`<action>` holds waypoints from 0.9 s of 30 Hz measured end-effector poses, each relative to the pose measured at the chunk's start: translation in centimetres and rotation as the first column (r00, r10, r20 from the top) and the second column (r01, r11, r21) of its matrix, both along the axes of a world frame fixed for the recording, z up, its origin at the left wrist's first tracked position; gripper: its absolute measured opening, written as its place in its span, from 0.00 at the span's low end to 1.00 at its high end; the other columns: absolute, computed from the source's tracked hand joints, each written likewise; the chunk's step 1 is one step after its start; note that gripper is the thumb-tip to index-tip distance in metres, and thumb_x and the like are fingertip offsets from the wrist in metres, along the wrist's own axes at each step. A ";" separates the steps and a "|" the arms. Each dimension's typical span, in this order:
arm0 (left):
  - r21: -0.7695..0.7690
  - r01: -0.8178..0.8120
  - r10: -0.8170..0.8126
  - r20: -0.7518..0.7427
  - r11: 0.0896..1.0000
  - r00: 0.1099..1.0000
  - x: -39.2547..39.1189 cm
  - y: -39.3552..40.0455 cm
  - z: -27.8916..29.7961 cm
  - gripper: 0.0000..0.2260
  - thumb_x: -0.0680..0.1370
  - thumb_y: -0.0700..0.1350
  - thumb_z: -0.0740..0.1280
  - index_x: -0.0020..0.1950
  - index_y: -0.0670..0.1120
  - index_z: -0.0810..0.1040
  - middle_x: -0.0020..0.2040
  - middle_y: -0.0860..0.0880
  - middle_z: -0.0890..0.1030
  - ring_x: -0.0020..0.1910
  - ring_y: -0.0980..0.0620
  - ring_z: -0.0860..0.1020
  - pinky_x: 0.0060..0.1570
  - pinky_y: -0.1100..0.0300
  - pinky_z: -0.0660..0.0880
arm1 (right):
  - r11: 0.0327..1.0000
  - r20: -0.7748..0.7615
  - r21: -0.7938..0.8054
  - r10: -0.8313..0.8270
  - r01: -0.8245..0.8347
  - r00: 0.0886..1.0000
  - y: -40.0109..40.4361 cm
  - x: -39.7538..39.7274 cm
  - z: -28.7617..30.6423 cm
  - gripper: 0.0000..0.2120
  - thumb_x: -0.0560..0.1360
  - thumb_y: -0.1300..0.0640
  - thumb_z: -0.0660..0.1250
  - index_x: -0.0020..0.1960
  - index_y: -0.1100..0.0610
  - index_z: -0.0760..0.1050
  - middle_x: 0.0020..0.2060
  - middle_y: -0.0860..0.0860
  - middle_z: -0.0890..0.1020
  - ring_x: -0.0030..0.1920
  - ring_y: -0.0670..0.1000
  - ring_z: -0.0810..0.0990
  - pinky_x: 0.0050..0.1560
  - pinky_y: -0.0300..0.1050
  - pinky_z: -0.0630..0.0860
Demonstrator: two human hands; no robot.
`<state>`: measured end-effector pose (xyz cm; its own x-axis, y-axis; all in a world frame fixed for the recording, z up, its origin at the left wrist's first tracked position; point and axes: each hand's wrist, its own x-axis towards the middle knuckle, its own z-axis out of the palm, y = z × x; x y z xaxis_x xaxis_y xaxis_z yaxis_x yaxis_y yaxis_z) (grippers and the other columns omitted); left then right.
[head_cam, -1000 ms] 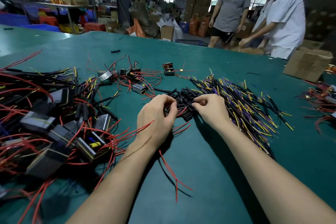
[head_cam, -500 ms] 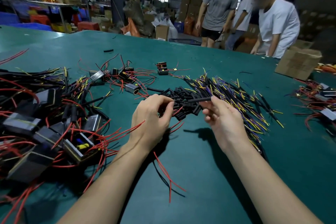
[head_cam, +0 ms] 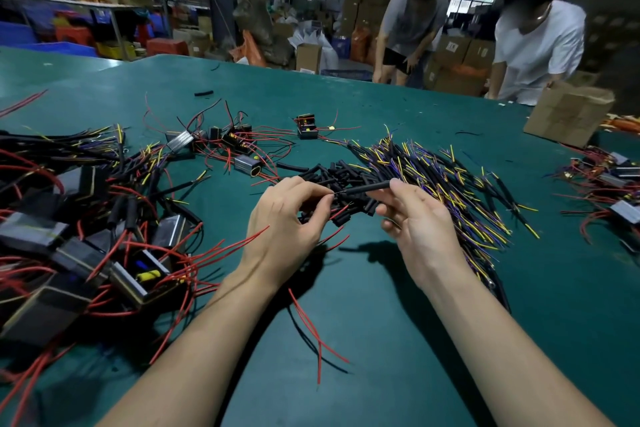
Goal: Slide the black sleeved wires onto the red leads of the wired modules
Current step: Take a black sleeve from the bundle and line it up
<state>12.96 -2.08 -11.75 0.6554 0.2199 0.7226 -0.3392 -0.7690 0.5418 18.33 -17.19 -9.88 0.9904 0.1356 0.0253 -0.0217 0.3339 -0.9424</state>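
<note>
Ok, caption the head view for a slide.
Left hand pinches a red lead while right hand holds a black sleeve.

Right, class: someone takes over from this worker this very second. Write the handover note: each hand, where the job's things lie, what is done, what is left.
Left hand: pinches a red lead at its tip, above the table.
Right hand: holds one black sleeved wire, its end meeting the left fingertips.
Loose short black sleeves lie just beyond the hands; the sleeved wires with yellow and purple ends are heaped to the right; wired modules with red leads are piled to the left on the green table.
Done: wire and lead brought end to end.
Left: slide the sleeve on, then do the remaining modules.
</note>
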 end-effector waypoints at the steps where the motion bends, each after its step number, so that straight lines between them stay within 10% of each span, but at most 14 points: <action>1: 0.005 0.000 0.000 0.001 1.000 1.000 0.0 0.0 0.0 0.07 0.75 0.44 0.67 0.44 0.42 0.82 0.39 0.48 0.81 0.40 0.47 0.78 0.44 0.46 0.75 | 1.000 -0.001 -0.007 0.001 -0.001 1.000 0.1 0.0 0.0 0.07 0.78 0.58 0.64 0.41 0.54 0.75 0.37 0.49 0.85 0.31 0.42 0.76 0.33 0.35 0.69; 18: -0.060 0.020 -0.019 0.004 0.998 1.000 -0.3 -0.2 0.5 0.04 0.75 0.39 0.71 0.47 0.42 0.85 0.38 0.47 0.81 0.39 0.53 0.78 0.43 0.66 0.71 | 0.996 -0.001 0.073 -0.054 0.054 0.999 0.0 -0.1 -0.1 0.07 0.79 0.59 0.63 0.41 0.56 0.73 0.38 0.53 0.84 0.31 0.45 0.73 0.31 0.35 0.66; 27: -0.584 0.223 -0.371 -0.146 0.781 0.917 -0.6 -0.1 2.5 0.07 0.77 0.34 0.66 0.52 0.39 0.82 0.37 0.47 0.82 0.33 0.63 0.80 0.38 0.74 0.73 | 0.981 -0.028 0.187 -0.046 0.050 0.999 -0.4 0.4 0.2 0.07 0.79 0.59 0.62 0.42 0.56 0.73 0.34 0.51 0.84 0.29 0.44 0.75 0.28 0.34 0.67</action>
<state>12.33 -2.16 -9.28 0.8889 0.2920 0.3531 -0.3035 -0.2019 0.9312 18.69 -17.59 -9.69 0.9963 0.0832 0.0225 -0.0227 0.5058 -0.8624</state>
